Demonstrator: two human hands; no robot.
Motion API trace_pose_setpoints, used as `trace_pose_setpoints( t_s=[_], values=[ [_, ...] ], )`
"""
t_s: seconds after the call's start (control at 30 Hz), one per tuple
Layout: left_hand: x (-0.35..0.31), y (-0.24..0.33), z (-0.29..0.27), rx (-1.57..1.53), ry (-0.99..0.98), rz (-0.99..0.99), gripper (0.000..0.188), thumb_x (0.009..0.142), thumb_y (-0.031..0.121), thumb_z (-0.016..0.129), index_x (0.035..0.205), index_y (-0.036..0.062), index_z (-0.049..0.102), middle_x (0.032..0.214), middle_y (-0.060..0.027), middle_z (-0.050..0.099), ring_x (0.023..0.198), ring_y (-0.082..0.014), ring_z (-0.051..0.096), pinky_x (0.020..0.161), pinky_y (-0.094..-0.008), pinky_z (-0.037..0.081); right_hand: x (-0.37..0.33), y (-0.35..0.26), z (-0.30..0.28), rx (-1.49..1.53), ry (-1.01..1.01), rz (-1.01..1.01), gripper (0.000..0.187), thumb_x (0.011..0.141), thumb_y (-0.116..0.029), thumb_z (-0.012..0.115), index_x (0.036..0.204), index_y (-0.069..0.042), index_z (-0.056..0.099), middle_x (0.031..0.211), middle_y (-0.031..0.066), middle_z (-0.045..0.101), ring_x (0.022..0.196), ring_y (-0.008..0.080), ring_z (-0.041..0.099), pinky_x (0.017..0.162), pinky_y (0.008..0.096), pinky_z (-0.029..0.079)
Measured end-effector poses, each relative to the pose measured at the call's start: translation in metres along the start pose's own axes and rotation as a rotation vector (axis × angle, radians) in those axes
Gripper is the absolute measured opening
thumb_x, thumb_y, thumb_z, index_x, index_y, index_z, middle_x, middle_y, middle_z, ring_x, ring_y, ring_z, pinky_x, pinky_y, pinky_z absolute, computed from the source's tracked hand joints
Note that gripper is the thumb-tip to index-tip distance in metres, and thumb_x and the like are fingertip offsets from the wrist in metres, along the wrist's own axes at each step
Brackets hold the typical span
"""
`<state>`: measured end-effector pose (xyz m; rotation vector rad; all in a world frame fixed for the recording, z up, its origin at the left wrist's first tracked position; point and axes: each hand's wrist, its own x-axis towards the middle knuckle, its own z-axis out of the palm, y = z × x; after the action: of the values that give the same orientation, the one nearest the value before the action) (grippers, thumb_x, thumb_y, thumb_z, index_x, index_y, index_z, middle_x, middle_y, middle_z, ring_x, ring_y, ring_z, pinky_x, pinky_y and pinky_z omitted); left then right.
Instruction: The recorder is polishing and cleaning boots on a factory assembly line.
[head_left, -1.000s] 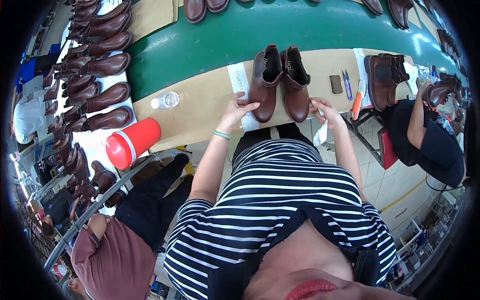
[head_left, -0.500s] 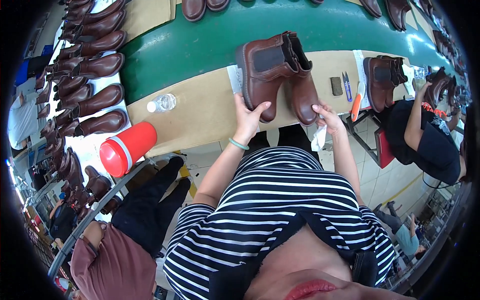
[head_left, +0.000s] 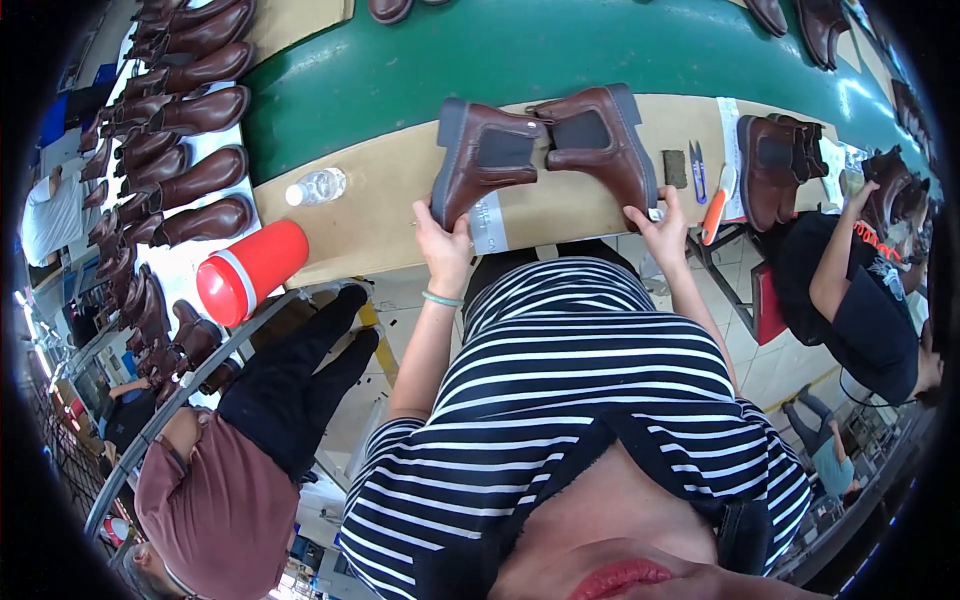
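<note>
Left Chelsea boot (head_left: 462,175) and right Chelsea boot (head_left: 610,155), brown, turned sole-outward.
My left grip (head_left: 442,245) is clamped on the left one's toe, my right grip (head_left: 662,228) on the other's, so each is nearest its own boot. Both boots extend straight ahead of my grips, over the cardboard (head_left: 370,232); each long axis runs away from me, toe near, heel far. Their shafts point inward and almost meet; I cannot tell whether they touch. Half a second ago the toes were closer and the shafts pointed away from me; now the pair is swung apart. Past my right grip lie a brown block (head_left: 675,169) and snips (head_left: 698,175); farther off, the green table (head_left: 400,85).
</note>
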<state>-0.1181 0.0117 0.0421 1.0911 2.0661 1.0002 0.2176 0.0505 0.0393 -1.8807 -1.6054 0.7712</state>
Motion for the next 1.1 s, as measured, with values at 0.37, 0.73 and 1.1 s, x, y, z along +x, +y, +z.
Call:
trace_pose_setpoints(
  t_s=[0.37,0.73,1.1],
  values=[
    [0.031,0.055,-0.014,0.143,-0.246,-0.223,0.061,0.064,-0.001,0.078,0.116,0.0007,0.046,0.095,-0.0167,0.063,0.087,-0.0272,0.063,0.078,-0.0367,0.05,0.025,-0.018,-0.023,-0.003,-0.23,0.158,0.074,0.062,-0.018,0.084,0.126,-0.008,0.048,0.099,0.0169,0.066,0.093,0.0318,0.064,0.08,0.0399,0.05],
    [0.036,0.017,0.004,-0.757,-0.34,-0.54,0.059,0.072,-0.002,0.075,0.125,0.0006,0.047,0.113,-0.0116,0.06,0.105,-0.0219,0.058,0.094,-0.0358,0.046,0.038,0.011,-0.041,0.473,-0.321,0.213,0.069,0.065,-0.009,0.082,0.127,0.003,0.054,0.103,0.0108,0.069,0.09,0.0138,0.063,0.084,0.0284,0.049],
    [-0.001,0.049,0.019,0.373,-0.055,-0.193,0.063,0.082,0.008,0.071,0.135,0.0031,0.036,0.12,-0.0165,0.043,0.108,-0.0248,0.052,0.085,-0.0335,0.048,0.05,-0.002,-0.059,0.017,-0.343,-0.089,0.059,0.067,-0.013,0.079,0.121,-0.002,0.058,0.095,0.0165,0.062,0.087,0.0303,0.062,0.072,0.0345,0.051]
  ],
)
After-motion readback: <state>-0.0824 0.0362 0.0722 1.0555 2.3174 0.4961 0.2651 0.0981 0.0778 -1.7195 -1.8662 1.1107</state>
